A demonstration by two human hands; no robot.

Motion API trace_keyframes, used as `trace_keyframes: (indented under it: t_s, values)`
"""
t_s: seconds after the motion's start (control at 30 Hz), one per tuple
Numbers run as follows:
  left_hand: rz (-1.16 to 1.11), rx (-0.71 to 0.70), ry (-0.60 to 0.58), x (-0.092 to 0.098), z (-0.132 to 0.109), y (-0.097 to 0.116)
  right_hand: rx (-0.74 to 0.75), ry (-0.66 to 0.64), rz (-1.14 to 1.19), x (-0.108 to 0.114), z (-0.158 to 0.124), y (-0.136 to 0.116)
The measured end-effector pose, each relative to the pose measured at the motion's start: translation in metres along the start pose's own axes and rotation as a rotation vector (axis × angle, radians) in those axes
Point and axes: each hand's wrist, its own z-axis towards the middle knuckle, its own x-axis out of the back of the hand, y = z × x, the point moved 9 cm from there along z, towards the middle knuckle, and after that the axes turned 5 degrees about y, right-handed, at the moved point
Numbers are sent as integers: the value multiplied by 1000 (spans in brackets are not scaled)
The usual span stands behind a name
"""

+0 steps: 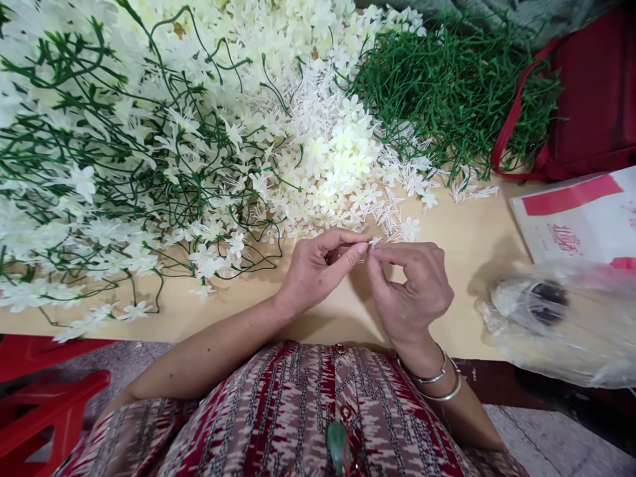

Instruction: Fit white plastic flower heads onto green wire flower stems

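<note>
My left hand (313, 268) and my right hand (415, 281) meet fingertip to fingertip above the near part of the table. Both are closed in a pinch on a small white artificial flower piece (374, 242), mostly hidden by the fingers. Just beyond them lie loose white flower heads (342, 165) and a scatter of thin white stamen pieces (318, 99). A pile of green plastic stems (447, 93) is heaped farther back on the right. To the left, white flowers on green stems (169, 159) form a large tangled heap.
A red bag (593, 93) with a strap sits at the far right. Nearer are a white and pink printed packet (566, 215) and a clear plastic bag (586, 318) with something dark inside. Red stools (54, 411) stand below the table's left edge.
</note>
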Motion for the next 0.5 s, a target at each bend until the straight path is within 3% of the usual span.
trace_keyframes:
  t_s: [0.07,0.23,0.4,0.5]
  values:
    - [22,-21,-9,-1,-1,1,-35,34,53,0,-2,3]
    - [79,-44,-25,1,0,3,-380,18,279,-7,-5,35]
    - [100,-84,-83,-2,-2,8,-428,-101,378,-14,3,46]
    - [15,-59,-76,-2,-3,5,-449,-103,488,-14,5,48]
